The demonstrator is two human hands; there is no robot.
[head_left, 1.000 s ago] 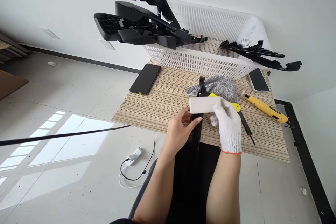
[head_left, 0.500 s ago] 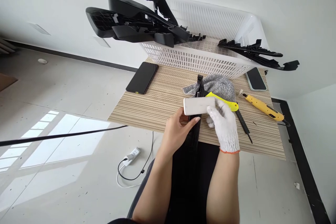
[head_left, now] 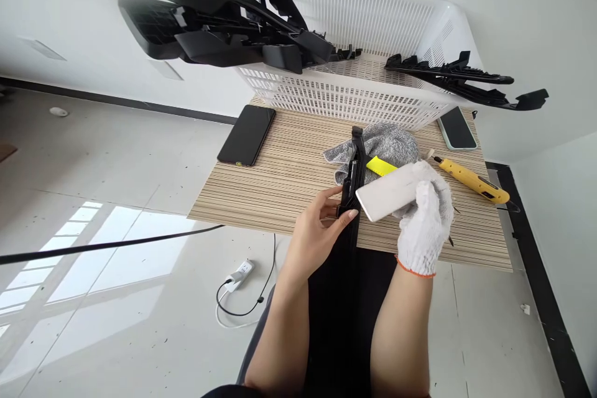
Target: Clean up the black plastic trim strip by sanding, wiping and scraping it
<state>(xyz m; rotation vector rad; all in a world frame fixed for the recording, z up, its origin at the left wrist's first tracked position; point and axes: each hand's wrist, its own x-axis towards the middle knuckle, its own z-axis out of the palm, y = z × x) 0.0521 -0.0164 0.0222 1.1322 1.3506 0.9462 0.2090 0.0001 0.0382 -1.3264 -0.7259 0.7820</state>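
My bare left hand (head_left: 321,227) grips a long black plastic part (head_left: 352,183), which runs from the table down over my lap. In a white knitted glove, my right hand (head_left: 425,217) is closed around a flat pale sanding block (head_left: 388,193). The block's left end is beside the black part; whether they touch I cannot tell. Behind the block, a yellow-handled tool (head_left: 380,166) is partly covered by it. A crumpled grey cloth (head_left: 392,143) lies just beyond the part.
A white plastic basket (head_left: 326,90) with black plastic parts (head_left: 224,31) sticking out stands at the back. A black phone (head_left: 247,135), another phone (head_left: 457,129) and a yellow rotary tool (head_left: 473,180) lie on the striped table (head_left: 247,196). A power strip (head_left: 240,275) is on the floor.
My right hand has moved right with the sanding block, which now slants and no longer covers the black part. My left hand keeps its grip. The view has shifted slightly.
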